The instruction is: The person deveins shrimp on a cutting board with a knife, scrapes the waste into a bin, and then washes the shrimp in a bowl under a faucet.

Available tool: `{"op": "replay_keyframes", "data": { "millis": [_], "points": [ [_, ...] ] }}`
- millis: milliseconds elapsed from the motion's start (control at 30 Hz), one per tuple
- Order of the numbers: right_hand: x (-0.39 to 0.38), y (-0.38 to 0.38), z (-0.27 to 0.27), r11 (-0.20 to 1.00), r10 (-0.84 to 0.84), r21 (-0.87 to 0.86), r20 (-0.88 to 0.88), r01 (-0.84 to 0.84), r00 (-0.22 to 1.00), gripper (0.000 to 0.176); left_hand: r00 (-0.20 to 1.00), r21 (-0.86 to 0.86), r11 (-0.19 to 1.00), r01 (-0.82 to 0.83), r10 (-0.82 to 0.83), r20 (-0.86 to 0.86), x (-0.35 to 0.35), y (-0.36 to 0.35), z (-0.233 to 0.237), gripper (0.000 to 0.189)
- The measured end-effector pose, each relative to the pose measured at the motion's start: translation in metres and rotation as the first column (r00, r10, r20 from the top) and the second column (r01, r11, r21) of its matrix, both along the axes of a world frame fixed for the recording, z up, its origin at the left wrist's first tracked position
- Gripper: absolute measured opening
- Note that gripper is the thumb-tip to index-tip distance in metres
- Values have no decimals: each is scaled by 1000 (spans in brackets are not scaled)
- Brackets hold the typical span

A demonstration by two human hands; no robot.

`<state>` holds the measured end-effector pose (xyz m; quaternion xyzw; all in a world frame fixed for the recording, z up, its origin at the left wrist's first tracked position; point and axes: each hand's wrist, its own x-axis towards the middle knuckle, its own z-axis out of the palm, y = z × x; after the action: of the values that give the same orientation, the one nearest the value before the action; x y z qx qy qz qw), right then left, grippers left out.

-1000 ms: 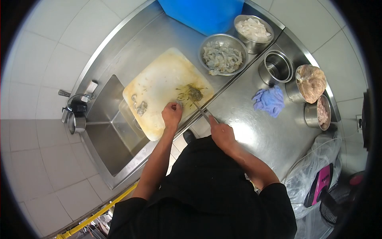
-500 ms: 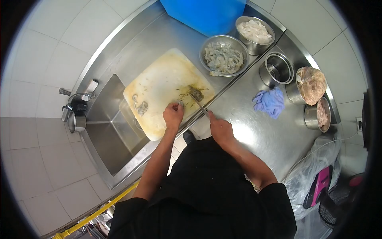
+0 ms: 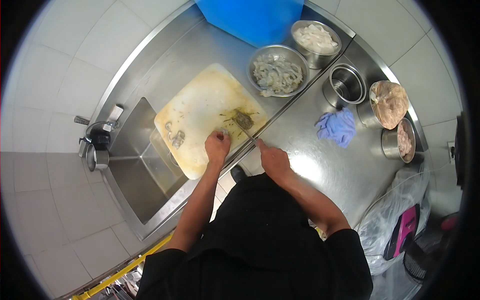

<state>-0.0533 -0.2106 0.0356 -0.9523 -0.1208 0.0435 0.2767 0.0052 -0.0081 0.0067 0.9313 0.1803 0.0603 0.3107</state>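
Note:
My left hand (image 3: 218, 148) is closed near the lower right edge of the stained white cutting board (image 3: 205, 102), pinching a small greyish shrimp (image 3: 224, 132), mostly hidden by the fingers. My right hand (image 3: 274, 161) grips a knife (image 3: 248, 135) by its handle. The blade points up and left across the board, its tip beside a dark, wet heap of scraps (image 3: 243, 120). A few grey shrimp (image 3: 177, 139) lie at the board's left side. Behind the board stands a metal bowl (image 3: 253, 86) full of peeled shrimp (image 3: 277, 74).
A sink (image 3: 131, 172) with a faucet is on the left. A blue container (image 3: 252, 20) stands at the back, beside a pot of pale strips (image 3: 316, 39). On the right are nested pots (image 3: 345, 84), a purple cloth (image 3: 336, 127), a bagged food container (image 3: 389, 104) and a meat pot (image 3: 404, 140).
The view has shifted slightly. Both hands stay almost in place, with the knife blade still beside the dark scraps.

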Motion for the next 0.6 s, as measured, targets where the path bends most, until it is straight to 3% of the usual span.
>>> {"op": "replay_keyframes", "data": {
  "millis": [67,267,333,400,467,533,567,600],
  "points": [
    [-2,2,10,1000,-6,14,-61,7,998,42,1000,-12,1000,-2,2,-2,-2,0,1,20],
    [-6,-1,-12,1000,26,14,-9,-25,1000,36,998,15,1000,25,-24,-62,9,2,12,24],
    [-4,-2,-13,1000,29,-6,-67,-30,997,41,978,-300,938,173,-200,-61,24,2,28,28],
    [-3,-1,-16,999,14,-41,-133,-20,991,48,968,-747,636,190,-247,36,34,-17,80,34],
    [-5,-1,-12,999,24,-25,-130,-28,991,48,930,-694,622,363,-285,231,48,-7,98,37],
    [-4,-3,-6,1000,16,-13,-122,-18,992,48,964,-266,933,242,-200,177,69,38,85,36],
    [-4,-4,-3,1000,20,-14,-124,-22,992,47,978,33,995,94,-98,184,78,68,69,34],
    [-5,-4,-2,1000,21,-14,-130,-23,991,47,988,176,982,-69,42,151,89,109,46,30]
  ]
}}
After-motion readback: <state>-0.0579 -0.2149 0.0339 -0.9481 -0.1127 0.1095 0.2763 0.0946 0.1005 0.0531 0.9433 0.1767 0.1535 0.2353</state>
